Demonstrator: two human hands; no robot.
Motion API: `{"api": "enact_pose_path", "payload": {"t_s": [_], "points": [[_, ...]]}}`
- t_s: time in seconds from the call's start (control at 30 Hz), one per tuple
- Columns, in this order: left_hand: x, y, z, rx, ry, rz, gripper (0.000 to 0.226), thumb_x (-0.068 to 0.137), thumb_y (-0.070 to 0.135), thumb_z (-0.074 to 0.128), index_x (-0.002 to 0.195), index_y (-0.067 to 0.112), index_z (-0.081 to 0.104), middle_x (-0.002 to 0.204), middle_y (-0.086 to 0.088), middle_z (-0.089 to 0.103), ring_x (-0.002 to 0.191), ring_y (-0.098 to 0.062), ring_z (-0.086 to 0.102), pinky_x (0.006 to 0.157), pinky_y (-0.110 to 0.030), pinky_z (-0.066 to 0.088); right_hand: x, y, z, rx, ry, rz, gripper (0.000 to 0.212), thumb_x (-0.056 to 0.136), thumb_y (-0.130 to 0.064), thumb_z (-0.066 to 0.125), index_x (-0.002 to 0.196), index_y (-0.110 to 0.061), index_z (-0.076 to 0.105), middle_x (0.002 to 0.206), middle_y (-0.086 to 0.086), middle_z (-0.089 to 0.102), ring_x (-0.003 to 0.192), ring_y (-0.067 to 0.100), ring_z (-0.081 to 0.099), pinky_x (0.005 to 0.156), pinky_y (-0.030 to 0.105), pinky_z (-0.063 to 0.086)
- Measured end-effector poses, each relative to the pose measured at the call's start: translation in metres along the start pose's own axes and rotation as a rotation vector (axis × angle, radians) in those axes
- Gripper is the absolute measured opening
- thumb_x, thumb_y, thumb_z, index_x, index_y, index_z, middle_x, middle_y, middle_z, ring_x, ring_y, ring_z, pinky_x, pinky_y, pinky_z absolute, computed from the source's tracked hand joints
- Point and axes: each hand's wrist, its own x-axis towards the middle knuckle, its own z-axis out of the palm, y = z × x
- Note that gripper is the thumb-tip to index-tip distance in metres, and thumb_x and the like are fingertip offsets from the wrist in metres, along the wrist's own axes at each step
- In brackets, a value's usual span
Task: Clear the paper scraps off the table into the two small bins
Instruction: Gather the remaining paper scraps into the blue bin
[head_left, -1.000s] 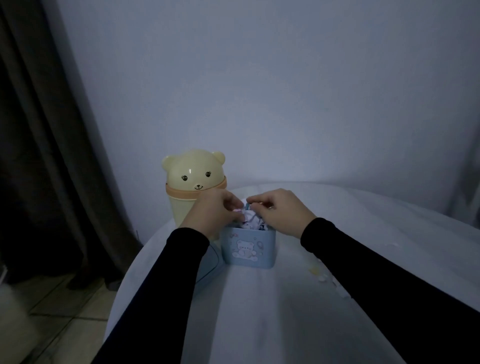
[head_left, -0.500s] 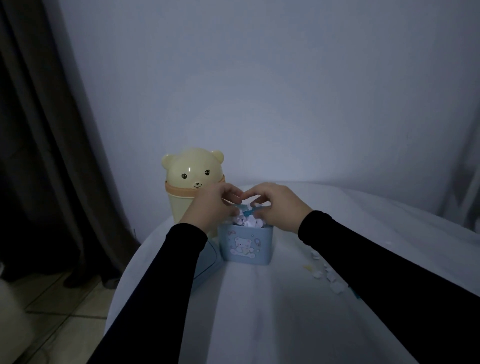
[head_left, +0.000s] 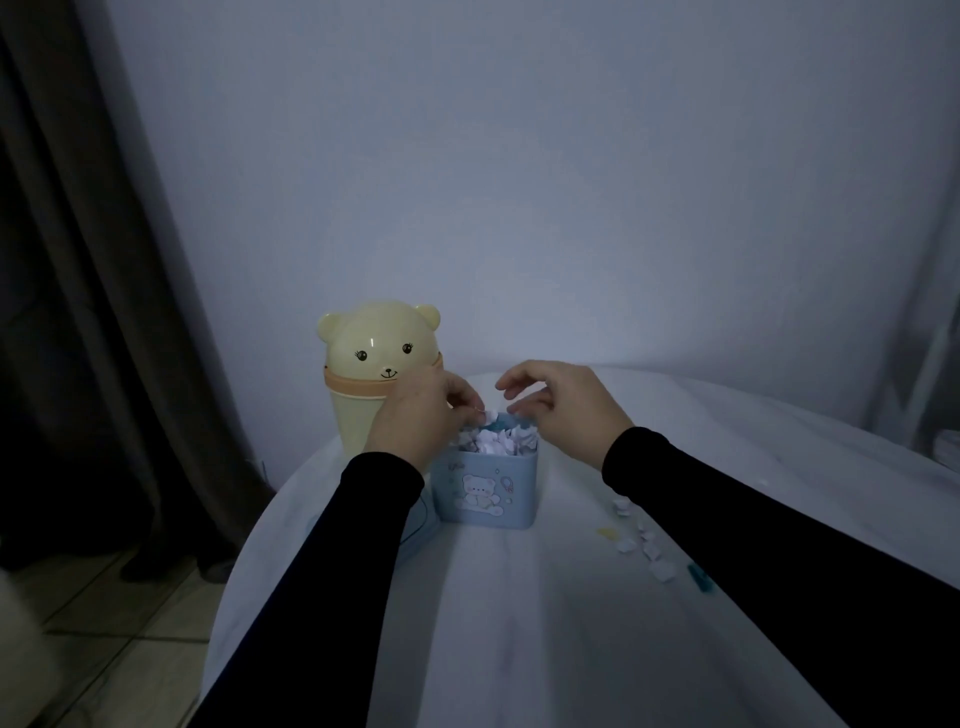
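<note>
The pale yellow bear-shaped plastic bin (head_left: 366, 384) wears an orange band and a small black painted face. The light blue square plastic bin (head_left: 485, 491) carries a white bear print, and white paper scraps (head_left: 498, 441) with a bit of teal fill it. White, yellow and teal scraps (head_left: 644, 545) dot the white-clothed counter (head_left: 519, 623). Both sleeves (head_left: 322, 571) are black; the curtain (head_left: 78, 312) is dark brown.

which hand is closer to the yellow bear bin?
Left. The left hand sits over the blue bin's left rim, overlapping the front of the yellow bear bin in the view. The right hand hovers over the blue bin's right side, farther away.
</note>
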Motion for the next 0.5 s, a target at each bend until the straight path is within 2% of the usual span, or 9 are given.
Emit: {"api": "enact_pose_path", "payload": {"t_s": [0.07, 0.13, 0.2, 0.3, 0.37, 0.43, 0.5], "points": [[-0.001, 0.000, 0.001, 0.051, -0.041, 0.016, 0.012, 0.080, 0.007, 0.070, 0.089, 0.012, 0.077, 0.080, -0.004, 0.071, 0.068, -0.009, 0.055, 0.054, -0.005, 0.038, 0.001, -0.003, 0.000, -0.071, -0.047, -0.017, 0.036, 0.077, 0.005, 0.064, 0.091, -0.028, 0.064, 0.097, -0.007, 0.061, 0.077, 0.007, 0.066, 0.069, 0.019, 0.053], [-0.003, 0.001, 0.002, 0.087, -0.072, 0.018, 0.019, 0.084, 0.004, 0.063, 0.095, 0.013, 0.076, 0.086, -0.005, 0.072, 0.068, -0.009, 0.054, 0.058, -0.007, 0.036, 0.003, -0.004, -0.001, -0.169, -0.111, -0.015, 0.032, 0.074, -0.005, 0.073, 0.097, -0.026, 0.066, 0.104, -0.006, 0.059, 0.080, 0.008, 0.062, 0.069, 0.018, 0.049], [-0.004, 0.004, 0.003, 0.114, -0.056, 0.013, 0.021, 0.087, 0.008, 0.060, 0.099, 0.016, 0.075, 0.092, -0.003, 0.070, 0.071, -0.011, 0.055, 0.064, -0.011, 0.035, 0.003, -0.006, -0.006, -0.263, -0.153, 0.018, 0.027, 0.076, -0.016, 0.074, 0.101, -0.025, 0.067, 0.105, -0.006, 0.060, 0.079, 0.008, 0.059, 0.070, 0.020, 0.044], [-0.005, 0.010, 0.008, 0.155, -0.118, 0.033, 0.027, 0.090, 0.013, 0.051, 0.103, 0.020, 0.073, 0.108, -0.002, 0.068, 0.094, -0.019, 0.061, 0.079, -0.022, 0.041, -0.002, -0.011, -0.016, -0.596, -0.170, 0.038, 0.015, 0.079, -0.035, 0.069, 0.093, -0.030, 0.070, 0.093, -0.012, 0.067, 0.075, 0.005, 0.056, 0.072, 0.022, 0.038], [-0.005, 0.012, 0.015, 0.236, -0.202, 0.004, 0.025, 0.090, 0.024, 0.049, 0.092, 0.018, 0.073, 0.096, -0.004, 0.069, 0.092, -0.022, 0.061, 0.071, -0.025, 0.041, -0.004, -0.013, -0.017, -0.691, -0.147, 0.051, 0.017, 0.078, -0.043, 0.068, 0.083, -0.029, 0.073, 0.084, -0.012, 0.070, 0.078, 0.008, 0.060, 0.069, 0.021, 0.037], [-0.007, 0.011, 0.018, 0.311, -0.238, -0.047, 0.028, 0.087, 0.034, 0.052, 0.071, 0.014, 0.064, 0.077, -0.009, 0.064, 0.078, -0.025, 0.057, 0.057, -0.025, 0.034, -0.003, -0.014, -0.015, -0.619, -0.160, 0.084, 0.017, 0.075, -0.045, 0.069, 0.078, -0.029, 0.074, 0.078, -0.012, 0.070, 0.078, 0.008, 0.063, 0.065, 0.020, 0.038], [-0.008, 0.009, 0.016, 0.319, -0.223, -0.072, 0.024, 0.084, 0.033, 0.056, 0.073, 0.016, 0.067, 0.082, -0.010, 0.067, 0.077, -0.024, 0.058, 0.058, -0.025, 0.035, -0.001, -0.016, -0.013, -0.608, -0.200, 0.091, 0.018, 0.074, -0.046, 0.070, 0.077, -0.029, 0.075, 0.079, -0.013, 0.070, 0.081, 0.008, 0.063, 0.071, 0.022, 0.040]]}}
